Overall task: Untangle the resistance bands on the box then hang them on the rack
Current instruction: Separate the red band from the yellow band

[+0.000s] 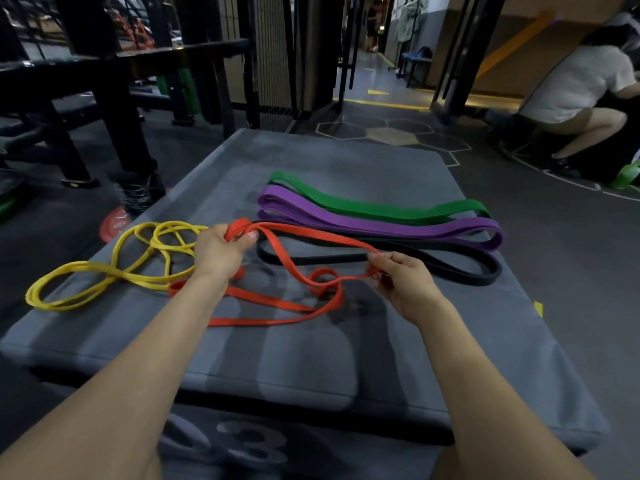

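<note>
A tangled red band (294,271) lies across the middle of the grey padded box (381,358). My left hand (220,252) grips one looped end of it, lifted slightly off the pad. My right hand (398,277) pinches another part of the same red band between thumb and fingers. To the left lies a yellow band (114,271), knotted in loops. Behind the red one, a green band (374,206), a purple band (381,225) and a black band (450,265) lie flat, side by side.
A black metal rack frame (114,98) stands at the far left, with weight plates on the floor near its foot. A person in a white shirt (581,84) crouches at the far right. Beyond the box, a corridor opens.
</note>
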A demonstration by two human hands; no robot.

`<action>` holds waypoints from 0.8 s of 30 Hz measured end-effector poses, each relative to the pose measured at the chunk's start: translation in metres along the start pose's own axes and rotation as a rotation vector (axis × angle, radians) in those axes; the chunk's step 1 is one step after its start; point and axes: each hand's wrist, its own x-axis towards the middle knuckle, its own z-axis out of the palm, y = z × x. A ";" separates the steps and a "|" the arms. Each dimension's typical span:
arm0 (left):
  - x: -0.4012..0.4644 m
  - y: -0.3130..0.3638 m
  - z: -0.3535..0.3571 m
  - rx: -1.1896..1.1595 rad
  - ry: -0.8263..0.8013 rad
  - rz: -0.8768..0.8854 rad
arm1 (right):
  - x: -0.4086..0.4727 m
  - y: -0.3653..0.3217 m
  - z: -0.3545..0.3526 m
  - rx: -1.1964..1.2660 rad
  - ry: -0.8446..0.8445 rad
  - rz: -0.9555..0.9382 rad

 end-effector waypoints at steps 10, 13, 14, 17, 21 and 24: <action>0.000 0.008 -0.003 -0.062 -0.024 -0.032 | 0.000 -0.002 -0.007 -0.290 0.124 -0.196; -0.002 0.009 -0.002 -0.060 -0.026 -0.017 | 0.003 -0.001 -0.008 -0.618 0.318 -0.302; -0.003 0.007 -0.003 -0.058 -0.031 -0.018 | 0.002 -0.001 -0.009 -0.686 0.379 -0.315; -0.003 0.006 -0.004 0.082 -0.064 0.057 | -0.001 -0.001 -0.010 -0.766 0.437 -0.328; -0.006 0.008 -0.003 0.280 -0.210 0.135 | 0.004 0.002 -0.013 -0.850 0.412 -0.287; -0.009 0.008 -0.001 0.196 -0.311 0.149 | 0.006 0.006 -0.019 -0.900 0.368 -0.255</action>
